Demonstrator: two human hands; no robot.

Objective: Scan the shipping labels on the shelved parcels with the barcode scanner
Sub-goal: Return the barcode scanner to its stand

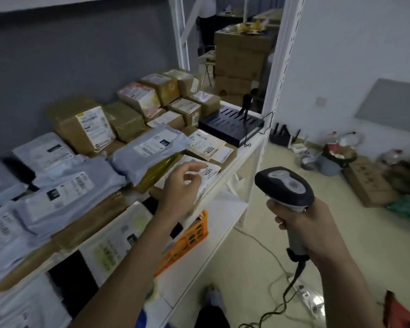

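- White shelf [240, 147] crowded with parcels [81, 124], grey wall behind
- Right hand [310, 223] grips the scanner [285, 188] over pale floor [258, 233]
- Left hand [182, 188] hovers loose-fingered, holding nothing, above a labelled parcel [208, 171]

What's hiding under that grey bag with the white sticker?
A shiny olive-yellow parcel pokes out beneath the grey bag, and a labelled flat parcel lies below that. The rest underneath is covered.

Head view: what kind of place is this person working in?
Probably a parcel depot or small stockroom. White metal shelves are crowded with labelled cardboard boxes and grey mailer bags, and the right hand grips a corded barcode scanner.
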